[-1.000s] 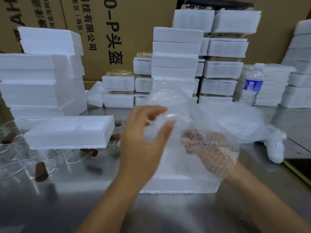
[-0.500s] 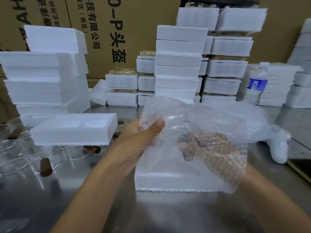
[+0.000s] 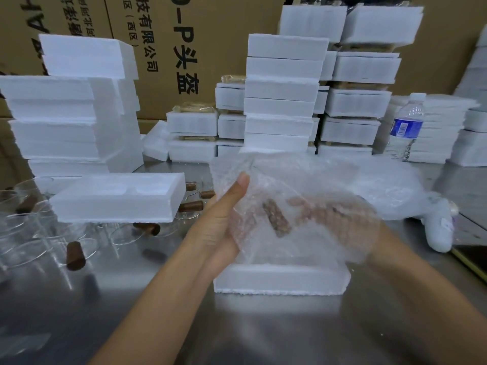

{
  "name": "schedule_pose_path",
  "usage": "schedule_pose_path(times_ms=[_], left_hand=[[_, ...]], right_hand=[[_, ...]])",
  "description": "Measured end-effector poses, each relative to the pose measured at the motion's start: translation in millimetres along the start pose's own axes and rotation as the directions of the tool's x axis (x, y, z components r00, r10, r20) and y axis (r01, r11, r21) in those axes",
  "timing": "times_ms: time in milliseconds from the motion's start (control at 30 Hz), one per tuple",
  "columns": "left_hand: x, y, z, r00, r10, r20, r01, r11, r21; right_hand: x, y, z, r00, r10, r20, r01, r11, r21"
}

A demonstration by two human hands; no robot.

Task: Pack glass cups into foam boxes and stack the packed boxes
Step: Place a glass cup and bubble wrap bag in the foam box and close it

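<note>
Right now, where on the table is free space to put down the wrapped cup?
Bare steel table lies in front of the foam box, between the forearms. Another strip is right of the box. The left is crowded with glass cups; foam stacks fill the back.

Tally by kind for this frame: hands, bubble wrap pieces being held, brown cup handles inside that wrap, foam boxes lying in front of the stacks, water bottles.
Hands: 2, left hand and right hand
Held bubble wrap: 1
Wrapped brown cup handle: 1
Foam boxes: 2, left foam box and near foam box
Water bottle: 1
Total: 7
</note>
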State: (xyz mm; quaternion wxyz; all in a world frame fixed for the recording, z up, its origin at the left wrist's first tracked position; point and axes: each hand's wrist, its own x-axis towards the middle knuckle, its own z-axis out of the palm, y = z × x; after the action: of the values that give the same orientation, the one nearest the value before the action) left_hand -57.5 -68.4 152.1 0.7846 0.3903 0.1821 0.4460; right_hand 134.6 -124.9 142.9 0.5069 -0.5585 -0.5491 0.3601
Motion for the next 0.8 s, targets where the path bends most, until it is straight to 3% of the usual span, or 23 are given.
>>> schedule_pose_path(times_ms=[100,167,267,367,433,500,600,800], left_hand=[[4.5,-0.6,-6.8,0.998,0.049,-0.042,-0.056,0.978,-0.201],[5.0,0.5,-8.3,0.995,0.083,-0.05,-0.094,0.951,-0.293],[7.5,0.0,-11.9,0.989,0.141,-0.038,-0.145,0.906,-0.397],[8.6,-1.0,-13.0,0.975,0.217,0.054,-0.166,0.865,-0.474],[9.1,-4.4,-11.4,0.97,0.228,0.079,-0.172,0.884,-0.435],[9.8,-9.0,-8.3,0.97,0.228,0.083,-0.179,0.904,-0.388],[8.2,-13.6,-3.1,0.97,0.229,0.075,-0.195,0.929,-0.315],[8.5,-14.9,1.2,0.976,0.213,-0.034,-0.216,0.969,-0.118]], right_hand=[[5.6,-11.4,4.9,0.955,-0.113,-0.273,0.169,0.967,0.19],[6.9,-11.0,7.8,0.922,-0.057,-0.382,0.195,0.923,0.332],[8.3,-5.7,16.9,0.958,0.018,-0.285,0.122,0.875,0.468],[4.8,-3.2,28.2,0.99,-0.05,-0.135,0.101,0.909,0.405],[0.2,-1.5,32.4,0.991,-0.131,-0.022,0.133,0.962,0.239],[-2.7,-3.4,33.3,0.975,-0.223,0.01,0.217,0.957,0.195],[-4.6,-9.6,30.7,0.955,-0.279,-0.105,0.296,0.928,0.226],[-2.7,-12.8,22.0,0.916,-0.251,-0.313,0.315,0.934,0.171]])
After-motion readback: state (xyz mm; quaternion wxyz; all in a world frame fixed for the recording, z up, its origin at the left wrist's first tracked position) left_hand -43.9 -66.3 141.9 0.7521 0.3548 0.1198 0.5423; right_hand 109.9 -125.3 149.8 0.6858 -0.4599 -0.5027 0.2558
